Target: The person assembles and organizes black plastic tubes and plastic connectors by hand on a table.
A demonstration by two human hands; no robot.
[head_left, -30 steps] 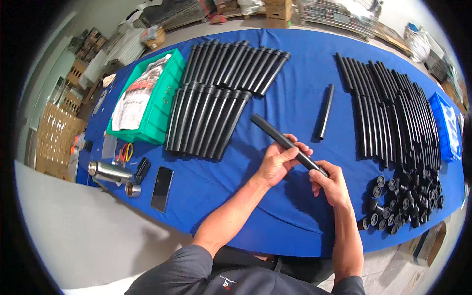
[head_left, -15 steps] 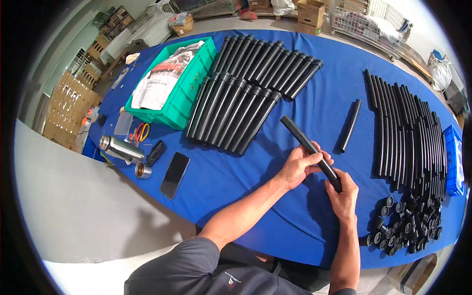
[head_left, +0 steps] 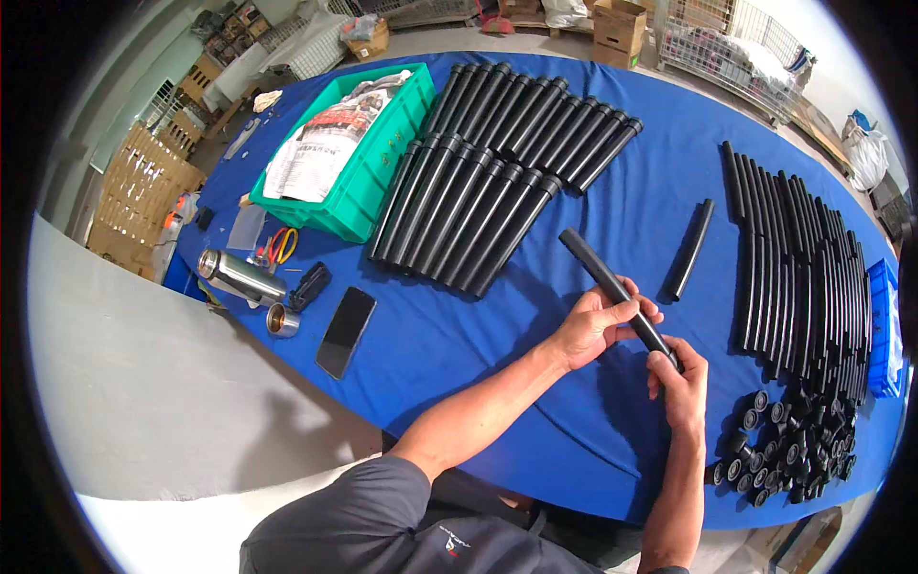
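Note:
A smooth black tube (head_left: pixel 595 265) slants across the middle of the table, held in both my hands. My left hand (head_left: pixel 595 327) is wrapped round its middle, thumb on top. Close to the tube's lower right end, the fingers of my right hand (head_left: pixel 685 381) are closed on it; part of that end is hidden by them. Another black tube (head_left: pixel 692 251) lies alone on the blue cloth (head_left: pixel 631 215), beyond my hands. Rows of bare black tubes (head_left: pixel 765 277) fill the right side, and a heap of round black caps (head_left: pixel 794 450) sits in front of them.
Two rows of collared black tubes (head_left: pixel 478 215) lie beside a green crate (head_left: pixel 387 153) containing printed paper. At left are a steel flask (head_left: pixel 244 277), its cup (head_left: pixel 282 320), a phone (head_left: pixel 346 332) and scissors (head_left: pixel 282 246). A blue bin (head_left: pixel 882 335) borders the right edge.
The view has shifted slightly, so the table things appear a little further right. My right hand's grip has changed at the tube's end, with curled fingers now showing. Both hands keep hold.

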